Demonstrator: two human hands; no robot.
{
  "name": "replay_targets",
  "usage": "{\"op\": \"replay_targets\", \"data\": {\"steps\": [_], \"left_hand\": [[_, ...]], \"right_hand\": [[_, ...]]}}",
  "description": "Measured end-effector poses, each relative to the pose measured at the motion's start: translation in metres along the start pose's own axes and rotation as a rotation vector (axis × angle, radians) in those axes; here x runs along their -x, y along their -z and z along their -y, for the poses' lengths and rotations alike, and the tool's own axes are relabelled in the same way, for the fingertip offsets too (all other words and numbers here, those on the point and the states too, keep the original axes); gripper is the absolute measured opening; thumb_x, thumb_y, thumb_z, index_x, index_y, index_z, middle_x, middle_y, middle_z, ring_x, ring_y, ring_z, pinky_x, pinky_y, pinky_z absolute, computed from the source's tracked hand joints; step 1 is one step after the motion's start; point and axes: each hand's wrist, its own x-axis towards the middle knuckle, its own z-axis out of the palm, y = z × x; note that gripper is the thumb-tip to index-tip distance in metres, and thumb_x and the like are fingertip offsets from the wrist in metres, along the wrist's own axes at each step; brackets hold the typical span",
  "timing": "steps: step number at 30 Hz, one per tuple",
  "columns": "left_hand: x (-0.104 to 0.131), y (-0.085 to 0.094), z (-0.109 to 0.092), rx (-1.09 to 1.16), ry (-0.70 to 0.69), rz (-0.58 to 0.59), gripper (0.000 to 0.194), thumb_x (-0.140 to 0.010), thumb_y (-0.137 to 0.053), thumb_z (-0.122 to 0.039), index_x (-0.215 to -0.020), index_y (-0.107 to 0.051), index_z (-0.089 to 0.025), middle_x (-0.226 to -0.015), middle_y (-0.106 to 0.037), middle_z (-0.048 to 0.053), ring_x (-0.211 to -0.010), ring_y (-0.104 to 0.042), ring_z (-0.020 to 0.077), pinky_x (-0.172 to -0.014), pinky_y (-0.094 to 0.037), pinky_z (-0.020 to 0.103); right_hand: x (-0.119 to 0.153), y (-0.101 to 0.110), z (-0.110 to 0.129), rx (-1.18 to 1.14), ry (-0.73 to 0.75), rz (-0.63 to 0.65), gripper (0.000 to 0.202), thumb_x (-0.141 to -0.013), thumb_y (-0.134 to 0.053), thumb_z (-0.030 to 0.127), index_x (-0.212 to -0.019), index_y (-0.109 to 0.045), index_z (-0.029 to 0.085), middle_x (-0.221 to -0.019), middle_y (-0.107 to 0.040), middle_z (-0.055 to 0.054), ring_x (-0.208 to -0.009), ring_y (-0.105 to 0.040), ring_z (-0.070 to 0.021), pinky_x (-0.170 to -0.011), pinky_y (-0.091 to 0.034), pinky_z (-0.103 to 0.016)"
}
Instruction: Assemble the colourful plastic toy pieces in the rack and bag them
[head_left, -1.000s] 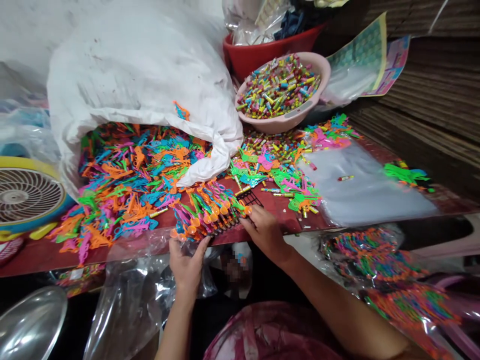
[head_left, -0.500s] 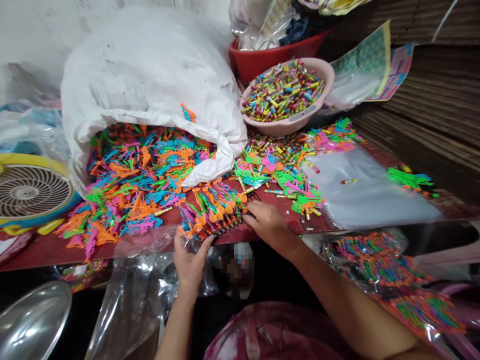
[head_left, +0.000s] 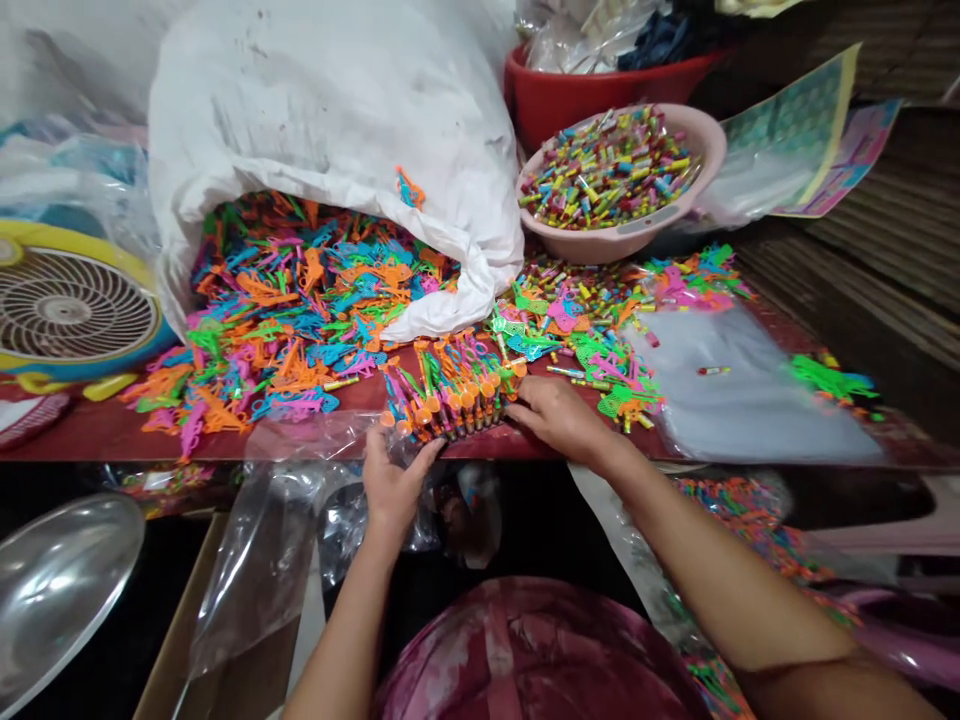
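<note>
A packed row of small plastic toys (head_left: 457, 385) in orange, pink, green and blue lies at the table's front edge. Orange round cups and dark-ended tubes face me along its near side. My left hand (head_left: 394, 475) grips the row's left end, thumb along the front. At the right end, the bent fingers of my right hand (head_left: 562, 412) press against the row. A clear plastic bag (head_left: 262, 560) hangs over the edge beside my left forearm. Loose toys (head_left: 292, 300) spill from a white sack (head_left: 337, 110) just behind the row.
Behind, a pink basin (head_left: 709, 150) holds many small coloured tubes, with a red basin (head_left: 600, 95) beyond it. Flat clear bags (head_left: 720, 390) lie on the right of the red table (head_left: 375, 405). A yellow-and-blue fan (head_left: 71, 300) stands left; a metal bowl (head_left: 67, 590) is below it.
The camera view has shifted, so the scene sits differently in the picture. Both hands stay at the row's ends, the right fingers closed against its right end.
</note>
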Motion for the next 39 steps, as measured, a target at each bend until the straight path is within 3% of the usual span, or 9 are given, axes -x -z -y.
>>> {"op": "replay_targets", "data": {"steps": [6, 11, 16, 23, 25, 30, 35, 39], "left_hand": [[0.0, 0.001, -0.007, -0.011, -0.025, 0.001, 0.051, -0.068, -0.083, -0.049, -0.1, -0.055, -0.02, -0.092, -0.067, 0.001, -0.082, -0.065, 0.0197, -0.08, -0.052, 0.032], [-0.002, 0.003, -0.006, -0.026, -0.031, 0.035, 0.052, -0.07, -0.081, -0.048, -0.106, -0.055, -0.02, -0.097, -0.067, 0.002, -0.087, -0.065, 0.0208, -0.084, -0.051, 0.033], [-0.003, 0.005, -0.004, -0.005, -0.032, 0.082, 0.054, -0.072, -0.08, -0.047, -0.111, -0.054, -0.021, -0.104, -0.067, 0.004, -0.095, -0.065, 0.0229, -0.089, -0.05, 0.036], [-0.003, 0.009, -0.006, -0.012, -0.042, 0.115, 0.048, -0.075, -0.078, -0.045, -0.109, -0.054, -0.021, -0.106, -0.066, 0.005, -0.098, -0.065, 0.0232, -0.09, -0.051, 0.037], [-0.003, 0.01, -0.007, -0.011, -0.068, 0.117, 0.046, -0.077, -0.076, -0.044, -0.11, -0.054, -0.021, -0.106, -0.066, 0.005, -0.099, -0.065, 0.0229, -0.09, -0.051, 0.037], [-0.008, 0.011, -0.013, -0.111, -0.143, 0.154, 0.045, -0.079, -0.073, -0.043, -0.112, -0.054, -0.019, -0.107, -0.065, 0.006, -0.1, -0.064, 0.0227, -0.091, -0.052, 0.037], [-0.005, 0.002, -0.015, -0.086, -0.077, 0.057, 0.053, -0.075, -0.075, -0.043, -0.118, -0.053, -0.019, -0.107, -0.066, 0.006, -0.099, -0.065, 0.0227, -0.092, -0.052, 0.037], [-0.005, -0.004, -0.012, -0.054, -0.035, -0.052, 0.051, -0.075, -0.074, -0.041, -0.117, -0.054, -0.02, -0.104, -0.066, 0.005, -0.095, -0.065, 0.0208, -0.089, -0.052, 0.034]], "right_hand": [[-0.006, 0.001, -0.001, 0.058, 0.026, 0.085, 0.02, -0.088, -0.06, 0.023, -0.069, -0.063, 0.019, -0.07, -0.064, -0.004, -0.063, -0.052, -0.0158, -0.061, -0.028, -0.028], [-0.012, -0.001, 0.005, 0.155, -0.024, 0.17, 0.013, -0.088, -0.06, 0.023, -0.079, -0.068, 0.018, -0.076, -0.07, -0.009, -0.071, -0.061, -0.0199, -0.064, -0.033, -0.028], [-0.008, 0.004, 0.017, 0.164, -0.012, 0.151, 0.014, -0.089, -0.057, 0.017, -0.096, -0.068, 0.017, -0.093, -0.074, -0.012, -0.079, -0.065, -0.0205, -0.067, -0.036, -0.027], [-0.002, 0.006, 0.017, 0.153, -0.071, 0.131, 0.011, -0.083, -0.06, 0.012, -0.085, -0.07, 0.016, -0.086, -0.074, -0.012, -0.073, -0.066, -0.0214, -0.061, -0.036, -0.028], [-0.004, 0.002, 0.017, 0.124, -0.083, 0.139, 0.014, -0.085, -0.057, 0.012, -0.085, -0.071, 0.016, -0.086, -0.074, -0.012, -0.074, -0.067, -0.0214, -0.065, -0.04, -0.028], [-0.008, -0.003, 0.016, 0.062, -0.043, 0.255, 0.025, -0.092, -0.048, 0.014, -0.107, -0.068, 0.015, -0.102, -0.074, -0.013, -0.093, -0.068, -0.0224, -0.08, -0.046, -0.027], [-0.005, -0.002, 0.014, 0.005, -0.064, 0.291, 0.026, -0.092, -0.047, 0.013, -0.111, -0.065, 0.015, -0.107, -0.073, -0.014, -0.096, -0.067, -0.0232, -0.082, -0.046, -0.029], [0.009, -0.003, 0.01, -0.102, -0.054, 0.247, 0.024, -0.09, -0.051, 0.016, -0.11, -0.064, 0.012, -0.109, -0.071, -0.014, -0.097, -0.065, -0.0223, -0.08, -0.042, -0.028]]}}
